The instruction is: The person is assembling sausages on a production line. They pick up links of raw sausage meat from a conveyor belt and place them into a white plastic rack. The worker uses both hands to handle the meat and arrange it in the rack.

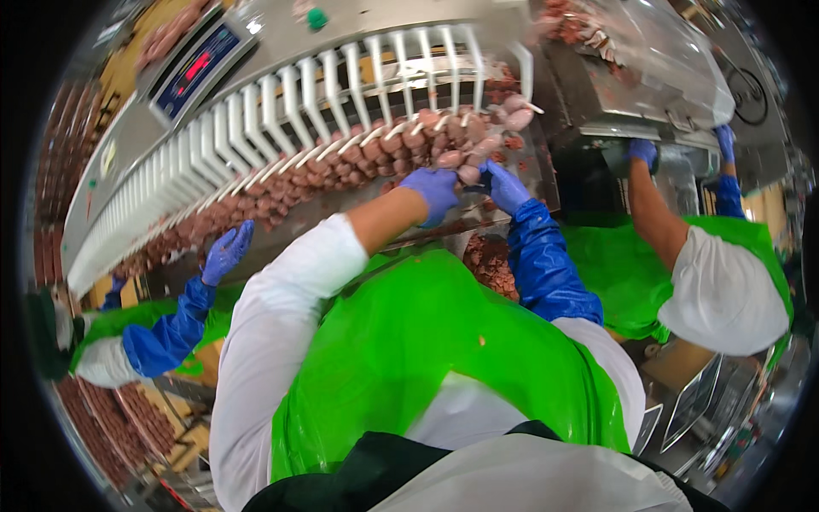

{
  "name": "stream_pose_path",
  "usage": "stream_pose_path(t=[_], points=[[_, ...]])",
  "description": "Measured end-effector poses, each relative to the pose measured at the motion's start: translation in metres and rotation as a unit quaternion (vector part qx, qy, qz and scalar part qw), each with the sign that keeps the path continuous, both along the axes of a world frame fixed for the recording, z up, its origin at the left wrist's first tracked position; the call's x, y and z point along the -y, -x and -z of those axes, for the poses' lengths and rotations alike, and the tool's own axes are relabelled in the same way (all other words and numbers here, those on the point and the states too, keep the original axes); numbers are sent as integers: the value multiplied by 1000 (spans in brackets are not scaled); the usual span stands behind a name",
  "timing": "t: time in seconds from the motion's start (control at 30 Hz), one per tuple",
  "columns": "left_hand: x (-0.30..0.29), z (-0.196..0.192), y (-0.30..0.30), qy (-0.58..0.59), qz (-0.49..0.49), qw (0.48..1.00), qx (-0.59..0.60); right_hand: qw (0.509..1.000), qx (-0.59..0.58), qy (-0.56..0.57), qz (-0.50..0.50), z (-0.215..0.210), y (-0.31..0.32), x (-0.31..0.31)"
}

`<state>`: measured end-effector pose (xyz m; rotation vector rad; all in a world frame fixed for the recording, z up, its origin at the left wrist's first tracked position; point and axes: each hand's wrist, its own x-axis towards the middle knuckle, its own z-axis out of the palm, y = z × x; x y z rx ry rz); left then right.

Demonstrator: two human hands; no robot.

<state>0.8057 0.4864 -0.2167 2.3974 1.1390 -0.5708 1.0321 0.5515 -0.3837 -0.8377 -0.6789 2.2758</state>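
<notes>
A string of pink sausage links (472, 160) hangs at the right end of a long hooked conveyor (290, 102). My left hand (431, 194), in a purple-blue glove, is closed at the lower links, its fingertips partly hidden. Just to its right, my right hand (507, 187), gloved the same and with a blue sleeve guard, pinches at the side of the same string. One link (468, 175) shows between the two hands. More linked sausages (358, 160) hang in a dense row from the white hooks, running off to the left.
A co-worker's gloved hand (227, 253) is at the row on the left. Another person's arm (653, 200) reaches into a steel machine (636, 107) on the right. Ground meat (492, 266) lies below my hands. A control panel (198, 72) stands behind the conveyor.
</notes>
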Motion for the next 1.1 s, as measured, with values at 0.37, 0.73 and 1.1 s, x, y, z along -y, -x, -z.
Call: stream_pose_path(t=[0.37,0.73,1.1], points=[[6,-5,19,-23,10,999,44,789,356,-424,266,-85,-24,-217],[6,1,28,-123,-23,985,121,759,472,-438,-94,-1,10,-133],[-26,14,-73,5,223,930,292,698,323,-615,-173,10,-5,52]])
